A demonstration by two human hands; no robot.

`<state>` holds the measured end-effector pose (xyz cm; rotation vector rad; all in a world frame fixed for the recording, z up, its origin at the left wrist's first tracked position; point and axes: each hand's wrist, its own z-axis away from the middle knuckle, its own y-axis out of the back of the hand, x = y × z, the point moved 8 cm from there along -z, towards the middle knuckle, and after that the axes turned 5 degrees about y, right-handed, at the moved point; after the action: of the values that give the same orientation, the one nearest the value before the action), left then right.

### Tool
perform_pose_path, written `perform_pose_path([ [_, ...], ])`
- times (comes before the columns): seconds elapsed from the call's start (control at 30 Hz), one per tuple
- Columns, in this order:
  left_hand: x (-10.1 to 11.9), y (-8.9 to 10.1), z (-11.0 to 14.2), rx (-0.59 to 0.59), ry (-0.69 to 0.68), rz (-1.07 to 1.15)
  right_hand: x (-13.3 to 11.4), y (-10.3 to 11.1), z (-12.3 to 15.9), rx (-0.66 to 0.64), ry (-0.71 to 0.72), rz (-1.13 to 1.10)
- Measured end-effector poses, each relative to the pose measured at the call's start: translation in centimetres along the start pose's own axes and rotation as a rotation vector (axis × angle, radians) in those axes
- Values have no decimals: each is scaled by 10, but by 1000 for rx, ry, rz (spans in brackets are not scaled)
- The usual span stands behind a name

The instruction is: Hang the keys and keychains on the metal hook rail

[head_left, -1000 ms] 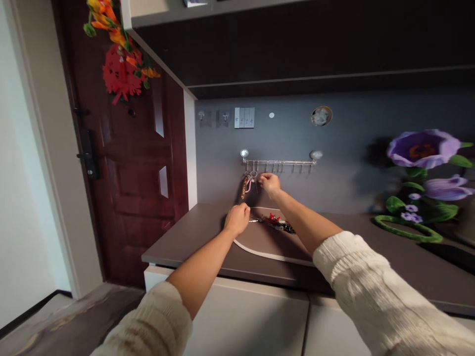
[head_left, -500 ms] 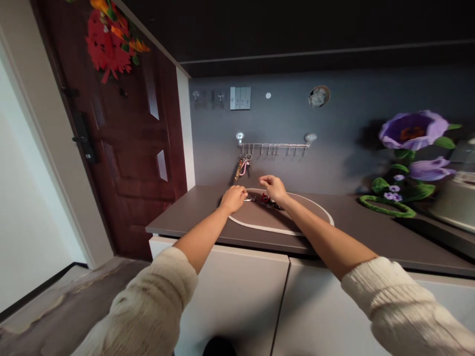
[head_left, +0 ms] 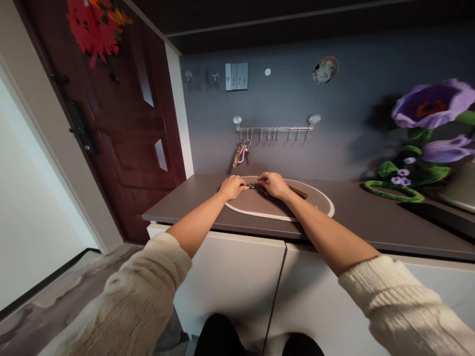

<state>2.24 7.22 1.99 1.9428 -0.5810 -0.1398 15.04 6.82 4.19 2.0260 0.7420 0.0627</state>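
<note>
My left hand (head_left: 232,188) is closed low over the mat, its fingertips pinched on the end of a small bunch of keys (head_left: 251,186). From the other side my right hand (head_left: 275,186) is closed on the same bunch, hiding most of it and its charms. The brown oval mat (head_left: 274,214) with a white rim lies under both hands. A brown bar-shaped piece (head_left: 299,193) pokes out behind my right wrist. Above, another set of keys with a gold charm and a pink loop (head_left: 241,154) hangs from the clear hook rail (head_left: 274,129).
The mat lies on a dark countertop (head_left: 178,200) over white cabinet doors (head_left: 230,272). Purple artificial flowers (head_left: 432,109) stand on the right. A switch panel (head_left: 236,76) is on the grey wall. A dark red door (head_left: 126,148) stands at the left.
My right hand has come down from beside the hanging keys to the bunch on the mat. My left hand stays at the bunch's left end. The view has tilted down.
</note>
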Motion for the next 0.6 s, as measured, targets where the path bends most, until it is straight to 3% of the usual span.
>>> perform_pose_path([
  [0.6,-3,1,-2,50,17,-64,-3,-4,1,-66,-2,98],
])
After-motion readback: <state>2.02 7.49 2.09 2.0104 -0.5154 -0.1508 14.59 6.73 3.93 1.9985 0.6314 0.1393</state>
